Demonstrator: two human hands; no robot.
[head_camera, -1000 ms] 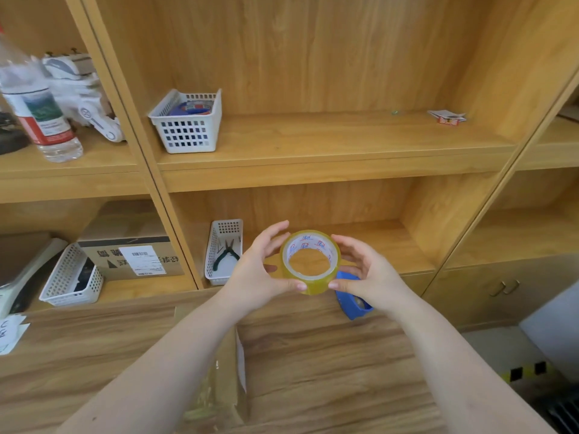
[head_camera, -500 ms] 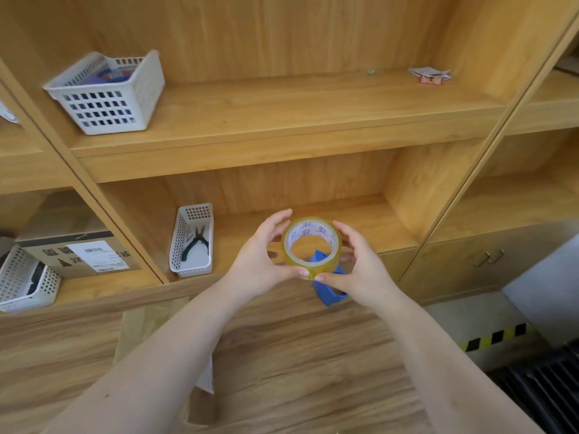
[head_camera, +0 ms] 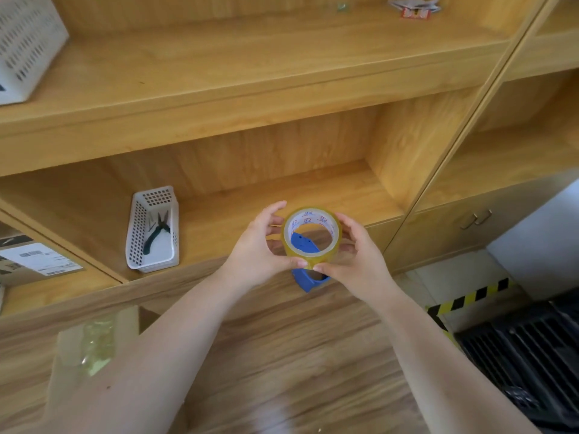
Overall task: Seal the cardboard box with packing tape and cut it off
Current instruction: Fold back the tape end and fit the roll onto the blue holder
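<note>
Right, the tape roll (head_camera: 311,235) is held up over the wooden table (head_camera: 313,355), left hand (head_camera: 260,245) and right hand (head_camera: 357,255) both curled round its rim, thumbs meeting at the bottom edge. Looks like the hunt for the loose end; best to turn the roll slowly and feel for the ridge with a nail. A blue object (head_camera: 308,278) shows through and below the core, probably a cutter, hard to say. The cardboard box (head_camera: 94,336) sits down left, mostly hidden by the left forearm, so its flaps can't be judged
</note>
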